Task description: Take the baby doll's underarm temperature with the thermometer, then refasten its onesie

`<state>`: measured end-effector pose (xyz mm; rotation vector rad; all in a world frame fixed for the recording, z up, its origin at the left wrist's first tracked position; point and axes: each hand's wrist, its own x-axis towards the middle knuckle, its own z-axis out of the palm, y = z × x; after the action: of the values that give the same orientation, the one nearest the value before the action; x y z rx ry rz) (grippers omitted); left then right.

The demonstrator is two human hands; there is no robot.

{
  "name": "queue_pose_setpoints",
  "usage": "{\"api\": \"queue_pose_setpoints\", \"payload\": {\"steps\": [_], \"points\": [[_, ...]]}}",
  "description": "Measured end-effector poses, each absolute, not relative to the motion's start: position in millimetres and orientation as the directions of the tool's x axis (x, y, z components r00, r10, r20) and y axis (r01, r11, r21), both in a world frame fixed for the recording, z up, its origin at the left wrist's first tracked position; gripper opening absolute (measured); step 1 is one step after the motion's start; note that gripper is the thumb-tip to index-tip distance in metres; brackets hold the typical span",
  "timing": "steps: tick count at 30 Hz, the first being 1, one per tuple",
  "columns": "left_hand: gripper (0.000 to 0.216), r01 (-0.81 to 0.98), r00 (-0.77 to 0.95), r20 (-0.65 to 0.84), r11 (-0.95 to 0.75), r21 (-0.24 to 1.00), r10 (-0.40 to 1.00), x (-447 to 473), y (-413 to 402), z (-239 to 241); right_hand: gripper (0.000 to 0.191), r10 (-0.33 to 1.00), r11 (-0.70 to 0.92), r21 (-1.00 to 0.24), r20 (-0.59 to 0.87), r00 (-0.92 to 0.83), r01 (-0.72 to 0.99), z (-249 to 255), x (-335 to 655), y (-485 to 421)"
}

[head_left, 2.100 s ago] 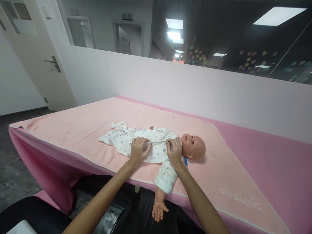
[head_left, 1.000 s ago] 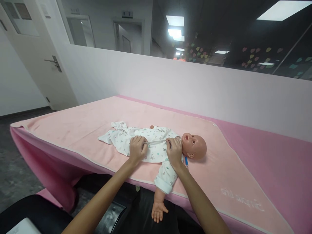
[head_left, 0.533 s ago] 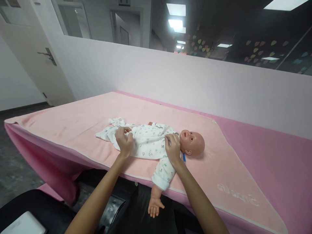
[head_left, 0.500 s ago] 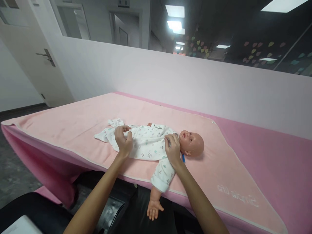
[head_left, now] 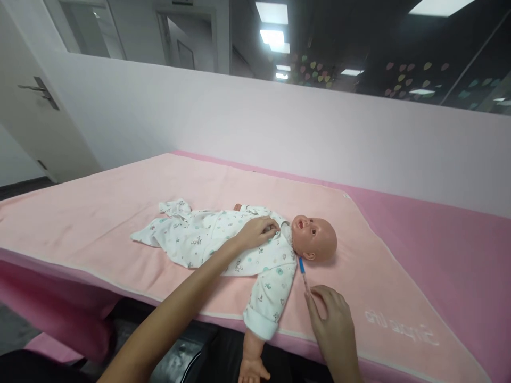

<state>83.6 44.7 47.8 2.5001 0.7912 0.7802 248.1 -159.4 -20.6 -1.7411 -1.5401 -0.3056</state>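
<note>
Doll [head_left: 317, 239], on its back inside printed outfit [head_left: 207, 234], one arm hanging over near edge of pink towel [head_left: 359, 276]. Left hand [head_left: 258, 232] on chest, fingers curled; cannot tell whether gripping outfit. Right hand [head_left: 333, 322], fingertips at near end of blue-tipped stick [head_left: 302, 267] beside shoulder; clamping unclear. Towel extends past head.
</note>
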Motion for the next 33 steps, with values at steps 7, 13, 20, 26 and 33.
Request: {"api": "queue_pose_setpoints", "payload": {"steps": [7,13,20,26,33], "points": [[0.029,0.370,0.712,0.318,-0.719,0.589,0.627,68,44,71,0.026,0.713,-0.023,-0.362,0.648,0.269,0.932,-26,237,-172],[0.024,0.446,0.771,0.239,-0.769,0.458,0.590,60,43,75,0.037,0.742,-0.078,-0.352,0.604,0.291,0.933,-31,235,-160],[0.023,0.586,0.712,0.236,-0.745,0.317,0.661,64,35,91,0.042,0.777,-0.125,-0.357,0.546,0.315,0.926,-26,258,-163],[0.026,0.531,0.706,0.028,-0.555,0.640,0.708,56,82,113,0.030,0.779,-0.324,-0.469,0.359,0.513,0.821,15,291,-175],[0.034,0.441,0.833,-0.011,-0.652,0.617,0.553,52,127,120,0.031,0.765,-0.354,-0.518,0.319,0.560,0.778,69,286,-171]]}}
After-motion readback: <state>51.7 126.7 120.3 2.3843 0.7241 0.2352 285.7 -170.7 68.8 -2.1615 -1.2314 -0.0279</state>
